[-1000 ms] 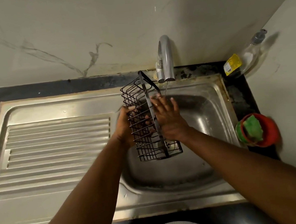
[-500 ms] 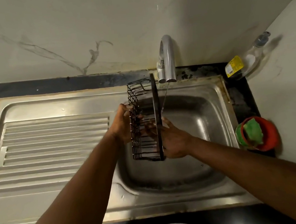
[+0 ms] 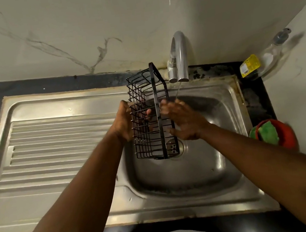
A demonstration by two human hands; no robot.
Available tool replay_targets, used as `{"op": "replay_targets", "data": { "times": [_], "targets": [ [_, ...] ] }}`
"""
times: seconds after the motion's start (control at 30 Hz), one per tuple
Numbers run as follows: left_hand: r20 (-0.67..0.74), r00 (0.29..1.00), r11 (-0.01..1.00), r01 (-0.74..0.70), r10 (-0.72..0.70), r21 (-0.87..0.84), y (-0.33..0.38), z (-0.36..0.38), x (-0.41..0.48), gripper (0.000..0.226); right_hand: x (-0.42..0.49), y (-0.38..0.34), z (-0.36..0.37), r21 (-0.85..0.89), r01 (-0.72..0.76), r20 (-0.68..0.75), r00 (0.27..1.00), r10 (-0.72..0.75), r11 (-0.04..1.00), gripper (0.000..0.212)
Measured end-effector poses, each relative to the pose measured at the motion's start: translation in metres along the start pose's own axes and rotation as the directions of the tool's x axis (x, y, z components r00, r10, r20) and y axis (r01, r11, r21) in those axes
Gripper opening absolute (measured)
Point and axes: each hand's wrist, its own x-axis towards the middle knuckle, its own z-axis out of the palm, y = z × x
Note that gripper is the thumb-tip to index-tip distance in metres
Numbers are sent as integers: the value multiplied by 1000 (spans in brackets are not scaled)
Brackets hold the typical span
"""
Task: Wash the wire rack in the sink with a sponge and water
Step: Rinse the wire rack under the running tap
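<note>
Rinse step, I'd say: the wire rack [image 3: 155,100] is held on end over the sink [image 3: 220,146] basin, just left of the thin stream from the tap [image 3: 179,57]. The left grip [image 3: 125,123] is wrapped round the rack's left side, thumb through the wires. The right grip [image 3: 184,123] lies flat and spread against the black band, holding nothing, fingertips in the water. The green sponge [image 3: 267,134] sits untouched in the red bowl [image 3: 287,137] on the surface. The next move calls for the right grip to reach over for it.
</note>
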Motion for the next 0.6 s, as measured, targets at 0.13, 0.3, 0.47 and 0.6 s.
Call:
{"op": "replay_targets", "data": {
  "times": [0.13, 0.3, 0.47, 0.6],
  "targets": [
    [37, 999, 995, 4, -1, -103, -11, -7, 2, 55, 11, 9, 5, -52, -193, -67, 980, 189, 980, 62],
    [33, 999, 990, -30, 35, -141, -20, -10, 9, 49, -18, -32, 32, 113, 3, -37, 999, 1, 994, 62],
    [52, 998, 983, -8, 18, -186, -20, -18, 14, 44, -54, -56, 58, 628, -63, -93, 983, 156, 775, 53],
    [-26, 999, 961, -39, 33, -273, -13, -11, 19, 49, -53, -74, 31, 767, -26, -324, 846, 422, 641, 65]
  ]
}}
